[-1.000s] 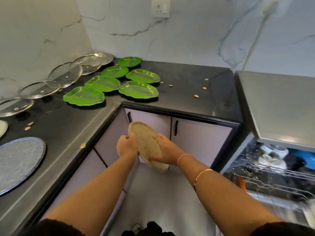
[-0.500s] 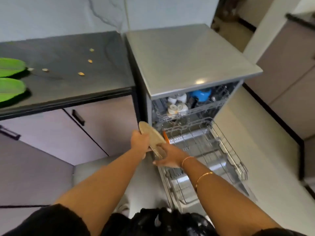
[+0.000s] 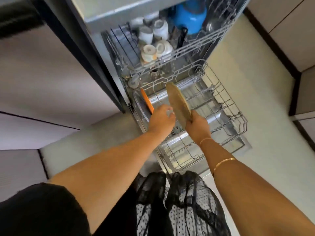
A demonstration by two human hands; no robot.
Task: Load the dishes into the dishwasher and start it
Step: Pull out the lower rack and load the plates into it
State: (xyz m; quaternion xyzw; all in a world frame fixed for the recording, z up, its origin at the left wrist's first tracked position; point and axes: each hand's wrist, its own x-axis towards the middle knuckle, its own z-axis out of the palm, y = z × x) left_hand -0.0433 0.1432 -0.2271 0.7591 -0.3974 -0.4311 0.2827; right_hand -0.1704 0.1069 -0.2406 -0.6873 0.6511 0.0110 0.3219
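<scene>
The dishwasher stands wide open with both wire racks pulled out. A tan speckled plate is held on edge above the lower rack, near its left front part. My right hand grips the plate's near rim. My left hand is just left of the plate with its fingers loosely curled, off the plate or barely touching it. The upper rack holds white cups and a blue bowl.
An orange flat item stands at the lower rack's left edge. Pale cabinet doors are on the left, more cabinets on the right. Light floor lies right of the dishwasher. My dark lace garment hangs below.
My view swung from the counter with green plates to the dishwasher. Both hands carried the plate over the lower rack; my left hand has come off its rim.
</scene>
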